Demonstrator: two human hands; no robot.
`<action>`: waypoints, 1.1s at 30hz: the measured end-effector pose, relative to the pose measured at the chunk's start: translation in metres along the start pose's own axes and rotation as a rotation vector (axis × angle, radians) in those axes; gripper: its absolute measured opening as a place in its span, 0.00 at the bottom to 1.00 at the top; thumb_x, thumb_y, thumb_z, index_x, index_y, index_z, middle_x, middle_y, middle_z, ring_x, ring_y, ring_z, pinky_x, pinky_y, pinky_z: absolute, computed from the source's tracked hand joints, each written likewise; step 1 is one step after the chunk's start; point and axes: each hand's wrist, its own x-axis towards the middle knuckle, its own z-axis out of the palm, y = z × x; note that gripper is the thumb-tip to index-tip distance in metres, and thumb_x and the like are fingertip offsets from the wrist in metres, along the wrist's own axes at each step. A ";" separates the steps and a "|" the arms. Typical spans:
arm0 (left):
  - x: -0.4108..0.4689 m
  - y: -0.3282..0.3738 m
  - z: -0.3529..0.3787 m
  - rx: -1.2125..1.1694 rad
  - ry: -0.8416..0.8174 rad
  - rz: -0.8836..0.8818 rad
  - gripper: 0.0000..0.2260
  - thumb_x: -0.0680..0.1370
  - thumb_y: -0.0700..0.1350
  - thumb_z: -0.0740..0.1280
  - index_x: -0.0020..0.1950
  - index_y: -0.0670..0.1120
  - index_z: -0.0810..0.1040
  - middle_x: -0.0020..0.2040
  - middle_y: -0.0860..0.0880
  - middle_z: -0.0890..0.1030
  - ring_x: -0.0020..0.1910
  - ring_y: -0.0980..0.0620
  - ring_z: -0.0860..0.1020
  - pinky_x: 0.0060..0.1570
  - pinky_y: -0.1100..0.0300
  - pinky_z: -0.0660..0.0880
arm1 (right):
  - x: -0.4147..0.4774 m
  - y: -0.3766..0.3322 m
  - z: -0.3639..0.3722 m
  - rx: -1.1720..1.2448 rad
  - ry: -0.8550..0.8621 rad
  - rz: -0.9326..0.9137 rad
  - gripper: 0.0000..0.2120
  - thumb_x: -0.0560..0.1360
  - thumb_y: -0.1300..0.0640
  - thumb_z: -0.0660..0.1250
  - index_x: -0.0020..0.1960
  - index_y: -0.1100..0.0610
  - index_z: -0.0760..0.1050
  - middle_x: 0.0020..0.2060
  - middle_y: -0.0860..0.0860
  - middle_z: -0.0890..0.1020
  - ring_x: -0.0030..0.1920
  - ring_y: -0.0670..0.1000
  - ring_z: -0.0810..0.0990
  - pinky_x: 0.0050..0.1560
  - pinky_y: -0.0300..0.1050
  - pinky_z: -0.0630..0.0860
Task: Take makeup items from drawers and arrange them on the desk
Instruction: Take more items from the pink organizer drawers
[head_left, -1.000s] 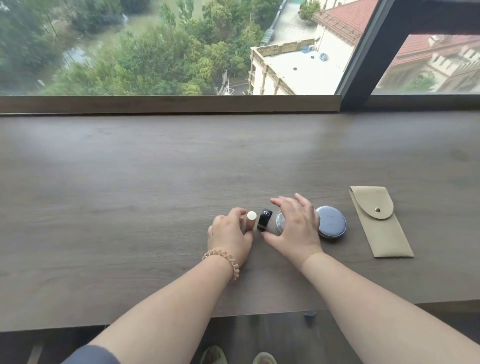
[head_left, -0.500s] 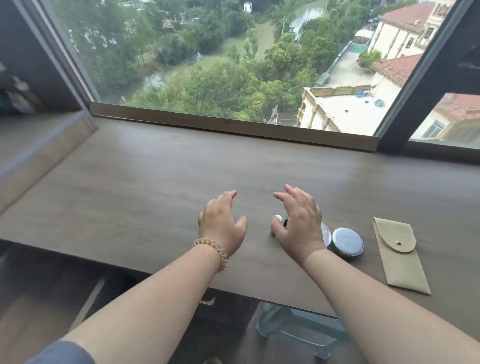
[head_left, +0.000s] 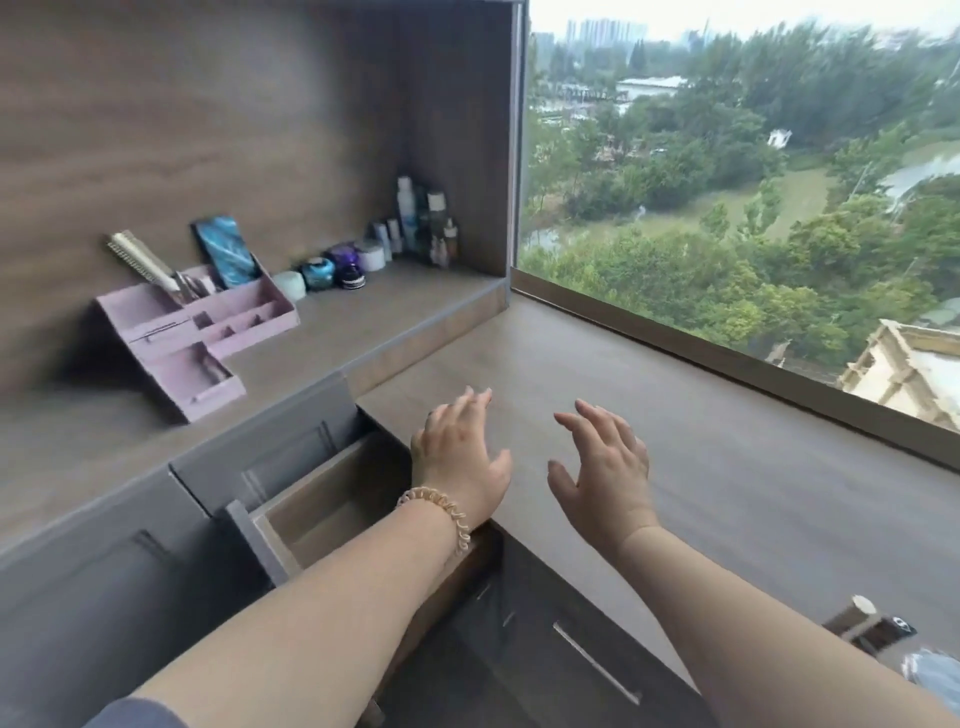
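At the lower right edge of the frame, a beige-capped tube and a small black case sit on the grey-brown wooden desk. At centre, the left hand and right hand hover over the desk, fingers spread and loose, holding nothing. Just left of them a grey wooden drawer stands open. A pink plastic organizer sits on the shelf at upper left.

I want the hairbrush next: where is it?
Head view, far left: the hairbrush leans in the pink organizer on the shelf, left of the jars.
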 end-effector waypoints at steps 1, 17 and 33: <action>0.001 -0.022 -0.014 0.002 0.027 -0.021 0.30 0.75 0.51 0.64 0.75 0.52 0.57 0.76 0.51 0.60 0.74 0.49 0.58 0.72 0.50 0.56 | 0.010 -0.023 0.010 -0.002 -0.008 -0.039 0.25 0.73 0.50 0.65 0.69 0.49 0.66 0.72 0.49 0.66 0.73 0.53 0.59 0.71 0.52 0.55; 0.039 -0.300 -0.166 0.136 0.199 -0.226 0.30 0.74 0.50 0.66 0.74 0.52 0.59 0.76 0.52 0.61 0.74 0.50 0.59 0.71 0.52 0.58 | 0.085 -0.303 0.156 0.109 -0.185 -0.290 0.26 0.74 0.50 0.64 0.71 0.46 0.63 0.74 0.48 0.62 0.74 0.53 0.56 0.74 0.56 0.52; 0.166 -0.387 -0.173 0.315 0.281 -0.401 0.30 0.73 0.50 0.64 0.74 0.53 0.59 0.76 0.52 0.59 0.74 0.51 0.57 0.67 0.51 0.58 | 0.255 -0.362 0.258 0.218 -0.154 -0.551 0.26 0.71 0.46 0.55 0.67 0.51 0.70 0.68 0.50 0.71 0.70 0.54 0.66 0.66 0.53 0.60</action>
